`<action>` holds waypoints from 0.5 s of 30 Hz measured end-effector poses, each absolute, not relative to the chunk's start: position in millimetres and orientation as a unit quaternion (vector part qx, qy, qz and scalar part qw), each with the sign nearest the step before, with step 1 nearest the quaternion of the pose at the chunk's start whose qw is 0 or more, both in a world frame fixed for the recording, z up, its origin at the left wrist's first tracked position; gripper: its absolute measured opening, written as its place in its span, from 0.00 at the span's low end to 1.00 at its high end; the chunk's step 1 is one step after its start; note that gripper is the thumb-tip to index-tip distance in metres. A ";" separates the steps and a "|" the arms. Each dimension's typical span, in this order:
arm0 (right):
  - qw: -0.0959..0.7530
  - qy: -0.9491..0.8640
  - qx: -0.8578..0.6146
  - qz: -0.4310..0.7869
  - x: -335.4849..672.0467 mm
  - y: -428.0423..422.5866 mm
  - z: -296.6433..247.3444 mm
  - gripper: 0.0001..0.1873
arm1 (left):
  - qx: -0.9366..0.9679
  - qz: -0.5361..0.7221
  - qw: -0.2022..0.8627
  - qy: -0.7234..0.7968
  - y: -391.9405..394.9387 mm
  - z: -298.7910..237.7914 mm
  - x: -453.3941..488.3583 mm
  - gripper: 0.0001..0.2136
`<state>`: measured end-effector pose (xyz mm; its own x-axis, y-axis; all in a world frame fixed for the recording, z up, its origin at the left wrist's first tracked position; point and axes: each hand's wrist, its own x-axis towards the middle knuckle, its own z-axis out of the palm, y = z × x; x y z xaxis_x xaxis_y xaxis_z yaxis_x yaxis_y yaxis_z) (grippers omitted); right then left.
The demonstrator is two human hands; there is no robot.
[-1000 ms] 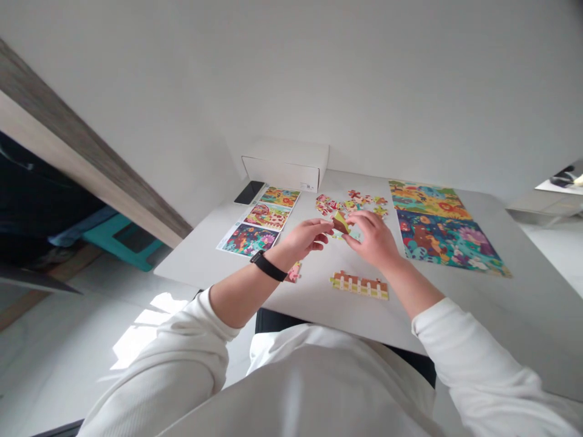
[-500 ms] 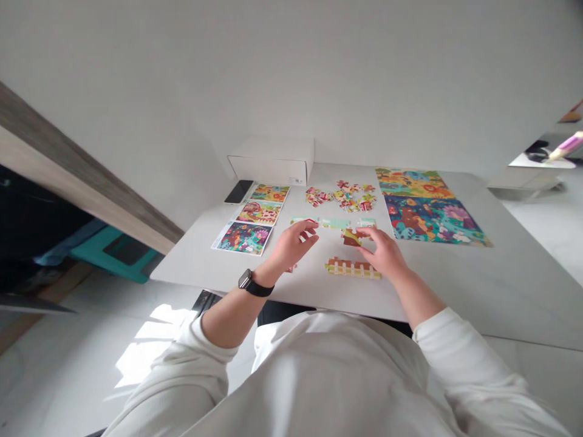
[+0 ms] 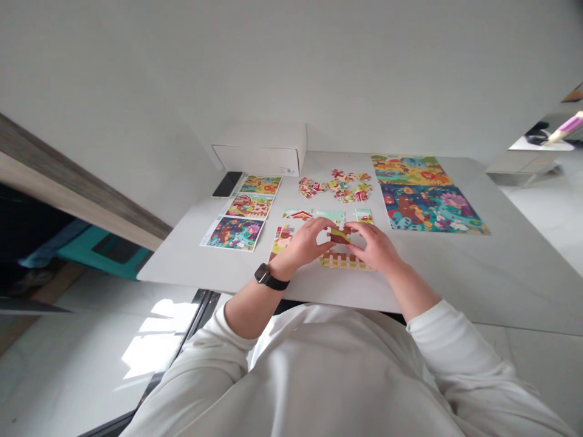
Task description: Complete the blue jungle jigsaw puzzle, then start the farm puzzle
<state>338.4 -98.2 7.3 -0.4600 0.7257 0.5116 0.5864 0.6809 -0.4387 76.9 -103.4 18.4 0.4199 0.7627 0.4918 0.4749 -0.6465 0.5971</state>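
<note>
My left hand (image 3: 304,244) and my right hand (image 3: 374,246) meet over a small brown and yellow puzzle piece (image 3: 340,235), fingertips of both pinched on it just above the white table (image 3: 455,273). Below the hands lies a joined fence strip of pieces (image 3: 344,262). A black watch (image 3: 268,277) is on my left wrist. A loose piece (image 3: 282,238) lies left of my left hand. Pale top-edge pieces (image 3: 328,214) sit just beyond the hands.
A pile of loose pieces (image 3: 337,185) lies further back. Two finished puzzles (image 3: 426,194) cover the right side. Three picture cards (image 3: 246,212), a black phone (image 3: 228,183) and a white box (image 3: 262,149) are at the left and back. The table edge is near my body.
My left hand has come right and joined my right hand on the brown piece. Both hands have moved nearer the fence strip. The view has tilted down a little.
</note>
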 end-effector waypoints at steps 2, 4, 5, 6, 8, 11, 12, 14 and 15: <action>0.357 -0.846 -0.382 0.105 338.8 -98.5 8.4 0.29 | 0.809 0.387 0.204 0.392 -105.5 18.9 71.1 0.17; 0.366 -0.842 -0.382 0.107 339.2 -98.2 8.8 0.27 | 0.793 0.384 0.221 0.418 -107.4 20.7 65.8 0.17; 0.369 -0.841 -0.381 0.109 339.3 -98.0 8.7 0.26 | 0.785 0.383 0.226 0.431 -108.3 21.7 63.6 0.18; 0.371 -0.840 -0.381 0.111 339.3 -97.9 8.5 0.25 | 0.778 0.384 0.230 0.440 -109.1 22.8 62.0 0.18; 0.373 -0.839 -0.378 0.119 338.8 -97.9 8.0 0.27 | 0.771 0.387 0.235 0.447 -110.6 24.8 60.2 0.19; 0.379 -0.838 -0.369 0.135 337.8 -98.8 7.8 0.30 | 0.775 0.393 0.239 0.434 -111.9 26.5 60.7 0.19; 0.380 -0.838 -0.367 0.136 337.6 -99.1 7.8 0.30 | 0.779 0.394 0.238 0.425 -112.1 26.5 61.3 0.19; 0.381 -0.839 -0.364 0.135 337.4 -99.6 7.9 0.29 | 0.789 0.395 0.232 0.409 -111.9 26.0 62.5 0.18; 0.379 -0.840 -0.364 0.135 337.3 -99.8 7.9 0.28 | 0.794 0.394 0.229 0.403 -111.7 25.5 62.9 0.18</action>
<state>337.3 -99.8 7.9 -0.4470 0.7141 0.5388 0.5099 0.6983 -0.5024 62.9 -111.7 25.5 0.3651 0.8197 0.4413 0.4591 -0.5709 0.6807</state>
